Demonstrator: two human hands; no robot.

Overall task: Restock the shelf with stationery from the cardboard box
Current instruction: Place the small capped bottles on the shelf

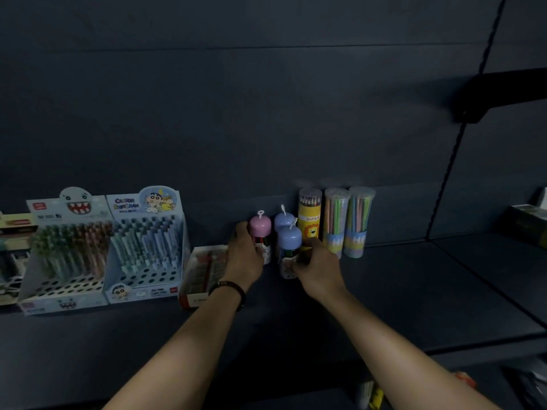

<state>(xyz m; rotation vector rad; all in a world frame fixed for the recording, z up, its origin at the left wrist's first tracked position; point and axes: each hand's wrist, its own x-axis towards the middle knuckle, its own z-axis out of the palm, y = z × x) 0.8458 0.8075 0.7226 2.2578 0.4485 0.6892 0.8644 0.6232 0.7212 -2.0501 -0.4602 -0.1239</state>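
On the dark shelf (399,279) my left hand (244,255) grips a small pink-capped tube of colour pencils (260,229), standing upright. My right hand (318,266) grips a blue-capped tube (289,244) just in front of it and to the right. A second blue-capped tube (282,220) stands behind, untouched. Right of them stand a yellow lion pencil tube (309,217) and two clear tubes of pastel pencils (336,220), (359,220). The cardboard box is out of view.
Two pen display boxes (68,253), (148,244) stand at the left, with a flat red-and-white box (201,273) beside my left wrist. Dark boxes (527,223) sit at the far right. The shelf's front edge (444,347) runs below my forearms.
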